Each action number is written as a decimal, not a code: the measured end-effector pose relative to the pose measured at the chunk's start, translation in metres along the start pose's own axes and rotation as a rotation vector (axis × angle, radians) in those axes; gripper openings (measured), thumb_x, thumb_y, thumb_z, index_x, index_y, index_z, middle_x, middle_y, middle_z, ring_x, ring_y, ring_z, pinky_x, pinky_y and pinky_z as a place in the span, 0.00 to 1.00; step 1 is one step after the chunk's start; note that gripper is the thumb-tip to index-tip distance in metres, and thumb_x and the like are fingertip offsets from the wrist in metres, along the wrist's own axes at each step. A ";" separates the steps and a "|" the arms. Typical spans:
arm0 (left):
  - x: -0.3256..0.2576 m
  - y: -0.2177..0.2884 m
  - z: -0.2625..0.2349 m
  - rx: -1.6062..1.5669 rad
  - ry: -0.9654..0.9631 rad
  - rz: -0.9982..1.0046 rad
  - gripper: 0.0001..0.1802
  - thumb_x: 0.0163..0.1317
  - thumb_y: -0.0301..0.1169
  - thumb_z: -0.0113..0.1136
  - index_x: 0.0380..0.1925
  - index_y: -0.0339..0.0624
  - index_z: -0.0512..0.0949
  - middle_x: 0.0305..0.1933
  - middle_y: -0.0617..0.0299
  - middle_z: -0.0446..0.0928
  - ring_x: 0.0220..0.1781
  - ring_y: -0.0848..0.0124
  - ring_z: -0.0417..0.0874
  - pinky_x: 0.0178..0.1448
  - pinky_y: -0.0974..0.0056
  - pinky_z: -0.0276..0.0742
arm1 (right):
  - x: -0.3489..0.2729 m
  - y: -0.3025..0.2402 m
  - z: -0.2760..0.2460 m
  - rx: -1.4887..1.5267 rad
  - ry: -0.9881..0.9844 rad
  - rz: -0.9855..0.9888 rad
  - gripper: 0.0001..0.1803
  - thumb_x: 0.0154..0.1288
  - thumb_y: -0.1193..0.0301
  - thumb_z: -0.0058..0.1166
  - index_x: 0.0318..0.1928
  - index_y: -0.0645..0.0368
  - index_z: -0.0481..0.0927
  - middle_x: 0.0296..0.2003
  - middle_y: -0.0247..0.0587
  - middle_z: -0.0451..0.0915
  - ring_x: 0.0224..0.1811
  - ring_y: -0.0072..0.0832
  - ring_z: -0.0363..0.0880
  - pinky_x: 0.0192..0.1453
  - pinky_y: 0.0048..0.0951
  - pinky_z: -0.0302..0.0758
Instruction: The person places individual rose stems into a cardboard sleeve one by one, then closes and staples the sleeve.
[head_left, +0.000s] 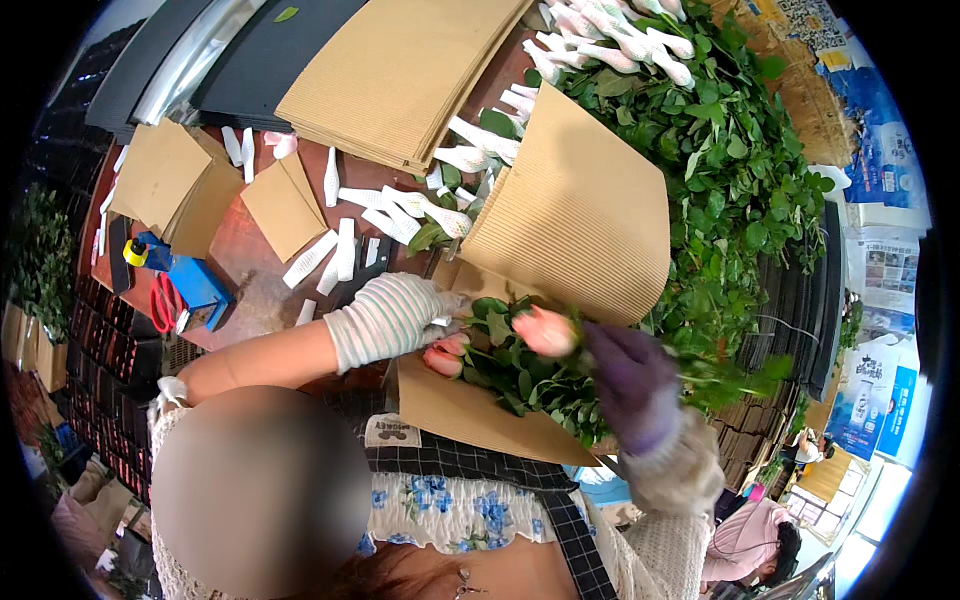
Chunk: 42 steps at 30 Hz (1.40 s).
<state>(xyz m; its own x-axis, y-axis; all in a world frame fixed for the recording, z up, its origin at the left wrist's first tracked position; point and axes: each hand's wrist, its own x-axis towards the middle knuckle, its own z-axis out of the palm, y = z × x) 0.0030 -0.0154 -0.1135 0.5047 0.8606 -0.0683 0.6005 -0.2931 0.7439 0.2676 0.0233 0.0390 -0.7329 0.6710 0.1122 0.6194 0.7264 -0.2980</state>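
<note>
My right hand (pixel 630 385), in a purple glove, closes round the stem of a pink rose (pixel 545 331); its leafy end trails off to the right, blurred. Below it lies a folded corrugated cardboard sheet (pixel 475 412) with green leaves and another pink rose (pixel 446 356) on it. The sheet's upper flap (pixel 575 205) stands up behind the flowers. My left hand (pixel 385 318), in a white-and-green striped glove, is at the sheet's left end beside the rose heads. Its fingers are curled, and what they grip is partly hidden.
White mesh sleeves (pixel 400 205) lie across the red table, with stacked cardboard (pixel 390 80) behind. Sleeved flowers with leafy stems (pixel 710 170) are heaped at right. A blue tape dispenser (pixel 203 287) and red scissors (pixel 164 302) are at left. Another person (pixel 745 540) is at lower right.
</note>
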 end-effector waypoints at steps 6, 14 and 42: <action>0.030 0.000 0.007 0.317 -0.348 0.035 0.16 0.55 0.39 0.58 0.45 0.51 0.78 0.30 0.57 0.79 0.35 0.55 0.82 0.37 0.52 0.77 | 0.001 0.034 0.116 -0.286 0.099 -0.041 0.19 0.50 0.75 0.56 0.46 0.51 0.82 0.41 0.35 0.80 0.37 0.35 0.80 0.39 0.35 0.78; 0.015 0.000 0.004 0.317 -0.229 0.095 0.20 0.57 0.43 0.58 0.49 0.54 0.77 0.29 0.59 0.77 0.35 0.59 0.81 0.37 0.54 0.76 | -0.008 0.037 0.156 -0.105 -0.014 -0.098 0.19 0.49 0.72 0.53 0.46 0.56 0.79 0.47 0.41 0.75 0.49 0.40 0.74 0.51 0.45 0.72; 0.009 0.014 0.017 0.149 0.020 0.174 0.23 0.55 0.50 0.59 0.46 0.49 0.77 0.25 0.56 0.77 0.28 0.57 0.81 0.31 0.53 0.75 | -0.022 0.020 0.154 -0.112 -0.183 -0.048 0.05 0.55 0.64 0.56 0.31 0.48 0.80 0.21 0.36 0.73 0.21 0.36 0.76 0.21 0.39 0.71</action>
<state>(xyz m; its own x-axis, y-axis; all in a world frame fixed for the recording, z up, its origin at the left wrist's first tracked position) 0.0265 -0.0190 -0.1156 0.5974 0.7992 0.0665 0.5910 -0.4947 0.6372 0.2524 0.0003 -0.1148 -0.7946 0.6048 -0.0530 0.6028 0.7755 -0.1880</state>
